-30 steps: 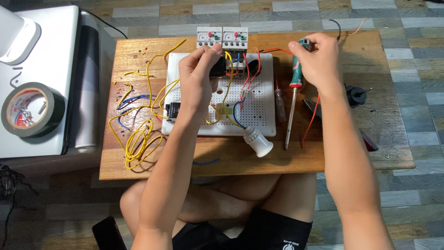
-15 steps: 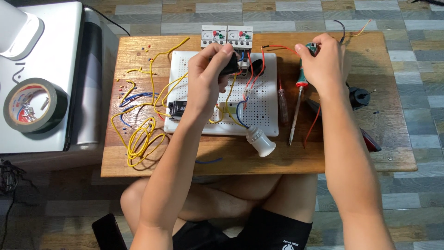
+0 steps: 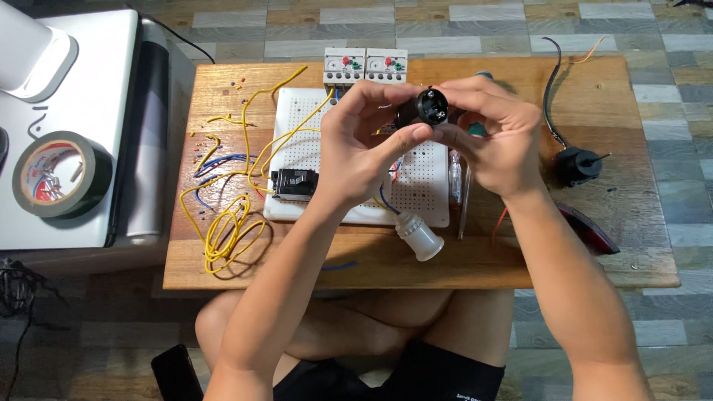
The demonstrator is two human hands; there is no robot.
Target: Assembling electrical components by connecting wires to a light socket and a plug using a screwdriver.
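While our left hand and right hand pinch the small black round plastic socket above the worktop's far edge, fingers closed on it, we judge steady, level support advisable.

The light on my work is even and fairly bright, soft daylight with no harsh glare. My arms throw only faint, blurred shadows onto the wooden surface, and the yellow wires cast thin ones beside them. The white box at my left looks slightly washed out. The picture is sharp in the middle; straight edges bow a little toward the corners.
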